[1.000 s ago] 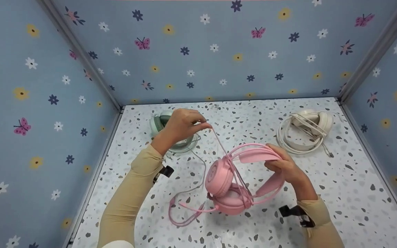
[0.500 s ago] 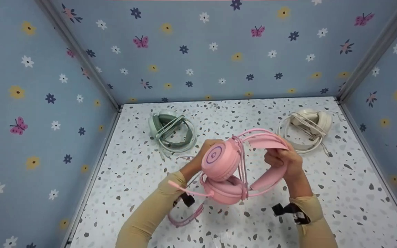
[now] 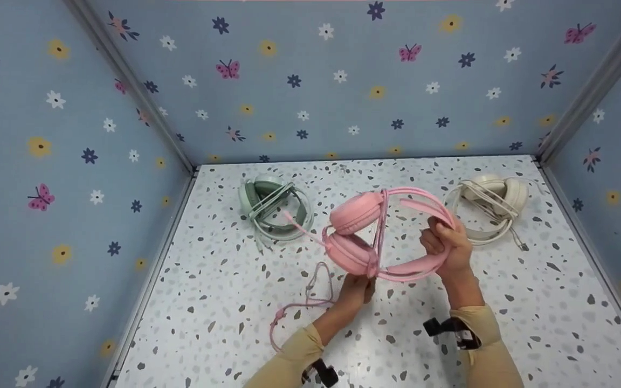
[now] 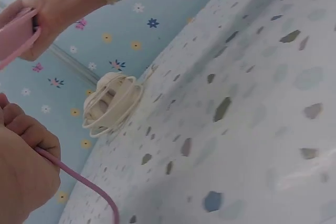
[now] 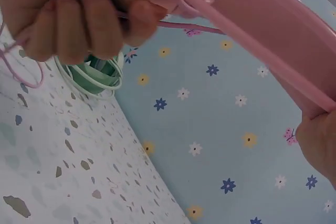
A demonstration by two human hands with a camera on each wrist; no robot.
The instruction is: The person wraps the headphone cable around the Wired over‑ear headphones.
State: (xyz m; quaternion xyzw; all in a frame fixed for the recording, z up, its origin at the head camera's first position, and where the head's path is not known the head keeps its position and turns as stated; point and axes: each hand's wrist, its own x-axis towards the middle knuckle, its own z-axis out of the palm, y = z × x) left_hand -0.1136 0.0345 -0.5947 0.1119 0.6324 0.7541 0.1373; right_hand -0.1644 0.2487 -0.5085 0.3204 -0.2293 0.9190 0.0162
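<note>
A pink headset (image 3: pixel 351 253) with a thin microphone arm (image 3: pixel 304 229) is held above the table. My right hand (image 3: pixel 450 245) grips its headband at the right end. Several turns of pink cable (image 3: pixel 379 231) run across the headset beside the ear cups. Below the lower ear cup is my left hand (image 3: pixel 354 293), its fingers curled round the pink cable, as the right wrist view shows with the left fist (image 5: pixel 86 22). A loose length of cable (image 4: pixel 86 182) trails out of that fist, and part of it lies on the table at the left.
At the back left of the speckled table (image 3: pixel 208 302) lies a green headset (image 3: pixel 275 207) wrapped in its cable. A white headset (image 3: pixel 491 202), also wrapped, lies at the back right, just beyond my right hand. Flowered panels (image 3: pixel 343 81) wall the back and sides.
My left hand drew the cable from the upper left, passed behind the ear cups and came out below them. The headset has risen and turned slightly, still in my right hand.
</note>
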